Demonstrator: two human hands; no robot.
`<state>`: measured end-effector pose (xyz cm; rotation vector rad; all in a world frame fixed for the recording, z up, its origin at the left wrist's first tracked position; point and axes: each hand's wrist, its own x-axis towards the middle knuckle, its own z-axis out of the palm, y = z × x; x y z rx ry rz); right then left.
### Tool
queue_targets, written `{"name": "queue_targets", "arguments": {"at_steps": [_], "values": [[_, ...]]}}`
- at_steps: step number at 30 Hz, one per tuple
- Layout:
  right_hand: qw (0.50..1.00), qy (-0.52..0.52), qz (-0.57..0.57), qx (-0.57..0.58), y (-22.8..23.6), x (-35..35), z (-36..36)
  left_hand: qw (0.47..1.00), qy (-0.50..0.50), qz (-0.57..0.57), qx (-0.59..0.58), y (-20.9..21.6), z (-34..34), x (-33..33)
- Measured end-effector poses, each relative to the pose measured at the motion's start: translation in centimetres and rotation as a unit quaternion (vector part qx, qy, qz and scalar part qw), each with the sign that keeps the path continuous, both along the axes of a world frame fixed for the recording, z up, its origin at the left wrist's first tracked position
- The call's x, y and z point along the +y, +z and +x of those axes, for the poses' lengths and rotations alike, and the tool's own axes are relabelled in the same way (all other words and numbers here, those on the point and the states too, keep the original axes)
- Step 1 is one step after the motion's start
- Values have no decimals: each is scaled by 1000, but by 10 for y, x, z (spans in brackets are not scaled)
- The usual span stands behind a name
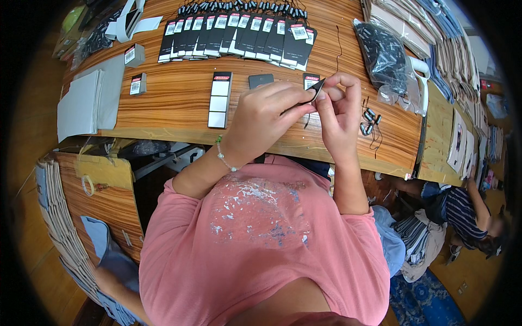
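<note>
Over the near part of the wooden table, my left hand (265, 112) pinches a small black hang tag (317, 87), seen nearly edge-on. My right hand (340, 118) meets it at the tag's corner, its fingertips closed on a thin black string (338, 48) that runs up and away across the tabletop. A short string end dangles below the tag. Behind my hands lie a dark card stack (261, 80) and another labelled tag (311, 79), both partly covered. Left of them is a sticker strip (219, 100) with white blank labels and a red top.
Black hang tags (239, 38) overlap in a row at the back, their strings gathered above. Loose string fasteners (370, 121) lie right, below a plastic bag of strings (383, 57). Small card stacks (138, 84) and grey sheets (81, 103) sit left. Folded garments (413, 27) fill the far right.
</note>
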<state>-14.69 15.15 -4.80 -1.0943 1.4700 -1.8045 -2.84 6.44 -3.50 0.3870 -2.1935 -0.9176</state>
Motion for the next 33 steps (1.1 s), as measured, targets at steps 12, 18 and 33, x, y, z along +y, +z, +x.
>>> {"name": "queue_targets", "arguments": {"at_steps": [12,18,33], "values": [[971,93,79,-204,9,4,-4,970,-8,-235,57,-8,3,-13],[961,34,79,-264,-17,9,0,956,-57,-280,61,-17,2,-15],[968,42,-172,-180,27,15,-23,974,-96,176,105,-47,8,-1]]}}
